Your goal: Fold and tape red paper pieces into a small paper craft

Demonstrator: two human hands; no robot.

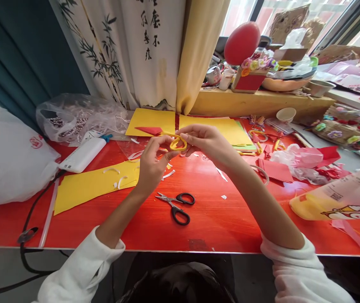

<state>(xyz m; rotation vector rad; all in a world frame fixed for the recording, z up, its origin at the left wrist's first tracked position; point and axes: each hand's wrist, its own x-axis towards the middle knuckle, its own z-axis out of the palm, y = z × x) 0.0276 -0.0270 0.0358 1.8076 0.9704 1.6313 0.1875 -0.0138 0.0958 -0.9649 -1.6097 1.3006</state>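
Note:
Both of my hands meet above the red table [205, 227], fingers bent around a small yellow loop [180, 144] that looks like a bent paper strip. A red pointed piece [150, 131] sticks out to its left, seemingly joined to it by a yellow strip. My left hand [154, 158] pinches the loop from the left, thumb below. From the right, my right hand [205, 143] has its fingertips on the loop's upper edge; some fingers are hidden. Black-handled scissors [173, 203] lie partly open on the table below the hands.
Yellow paper [91, 185] and a white power strip [83, 153] lie left. More yellow sheets [159, 118] are behind. On the right are red paper [274, 170], a leaning drink cup [334, 198] and craft scraps. A plastic bag [12, 155] fills the left edge.

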